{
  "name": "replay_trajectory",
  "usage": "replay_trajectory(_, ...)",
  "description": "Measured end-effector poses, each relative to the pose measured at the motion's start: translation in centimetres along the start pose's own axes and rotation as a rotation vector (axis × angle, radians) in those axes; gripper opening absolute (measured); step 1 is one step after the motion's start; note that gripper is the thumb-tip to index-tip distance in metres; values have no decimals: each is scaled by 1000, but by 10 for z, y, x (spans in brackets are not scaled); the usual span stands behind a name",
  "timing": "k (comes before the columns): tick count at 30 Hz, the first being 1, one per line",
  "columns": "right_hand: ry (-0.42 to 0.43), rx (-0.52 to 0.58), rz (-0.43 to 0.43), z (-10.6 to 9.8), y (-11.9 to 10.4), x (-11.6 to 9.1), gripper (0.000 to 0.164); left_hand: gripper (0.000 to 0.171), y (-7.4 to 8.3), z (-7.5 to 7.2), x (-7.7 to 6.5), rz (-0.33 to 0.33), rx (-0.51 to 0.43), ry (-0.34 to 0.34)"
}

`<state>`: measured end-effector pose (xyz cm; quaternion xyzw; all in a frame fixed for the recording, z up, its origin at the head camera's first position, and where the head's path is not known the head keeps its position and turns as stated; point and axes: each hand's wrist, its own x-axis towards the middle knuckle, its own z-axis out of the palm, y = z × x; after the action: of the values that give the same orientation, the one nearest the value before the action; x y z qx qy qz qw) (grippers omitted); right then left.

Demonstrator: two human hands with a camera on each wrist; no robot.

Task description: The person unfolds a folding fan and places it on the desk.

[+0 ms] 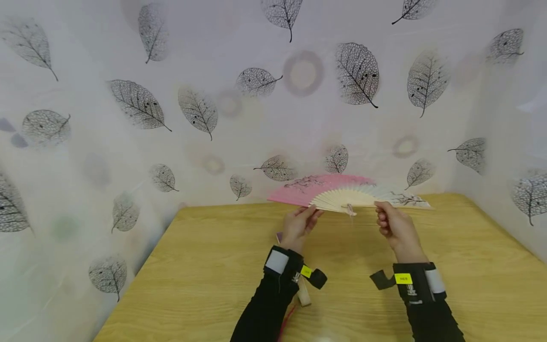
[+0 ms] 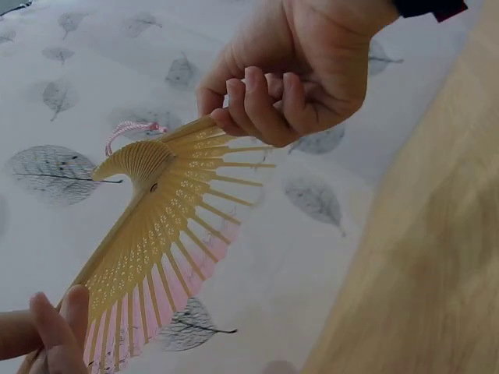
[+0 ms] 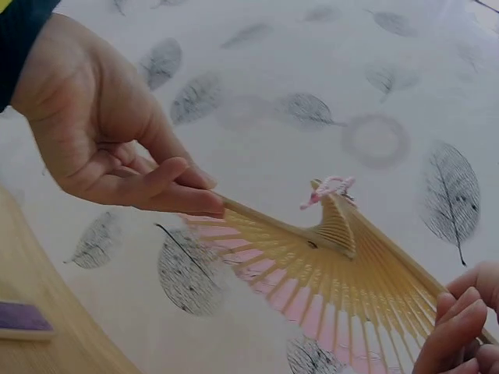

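Observation:
A spread folding fan (image 1: pixel 337 195) is raised above the far part of the table, its leaf shading from pink to whitish with dark branch prints. My left hand (image 1: pixel 297 225) pinches one outer side of its pale wooden ribs. The opposite outer rib is pinched by my right hand (image 1: pixel 397 228). In the left wrist view, the right hand (image 2: pixel 304 70) has thumb and curled fingers on the rib. The right wrist view shows the left hand (image 3: pixel 101 132) pinching the other guard stick. A pink-and-white cord (image 3: pixel 331 189) hangs at the pivot between both hands.
Beneath my left forearm, a pale wooden strip (image 1: pixel 304 293) lies on the wood-grain table (image 1: pixel 205 256), partly hidden. Near it are a purple patch (image 3: pixel 23 316) and a red cord (image 1: pixel 287 320). Leaf-printed sheeting (image 1: pixel 256 118) rises behind and beside the table.

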<state>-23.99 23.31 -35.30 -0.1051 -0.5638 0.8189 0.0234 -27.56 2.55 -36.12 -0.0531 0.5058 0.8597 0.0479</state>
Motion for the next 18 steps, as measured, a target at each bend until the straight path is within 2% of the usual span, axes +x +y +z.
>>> replay_trajectory(4,-13,-35,38,-39,-1,14,34,13,-32,24,16,-99,35,44)
replay_trajectory(6,-7,-92,54,-56,1,19,34,15,-55,30,30,-120,44,78)
replay_trajectory(7,-2,-130,63,-63,4,22,34,17,-68,32,37,-120,39,92)
replay_trajectory(8,3,-167,77,-71,6,24,34,15,-88,29,52,-96,16,74)
replay_trajectory(10,8,-247,117,-83,13,28,33,15,-114,29,67,-104,6,94)
replay_trajectory(11,4,-289,136,-89,16,30,33,14,-122,28,69,-95,8,97)
replay_trajectory(14,0,-396,180,-100,27,32,33,15,-131,29,62,-128,67,135)
replay_trajectory(15,-1,-434,186,-103,30,32,33,18,-121,33,49,-167,108,174)
replay_trajectory(18,17,-516,191,-107,37,31,31,20,-107,33,26,-180,189,165)
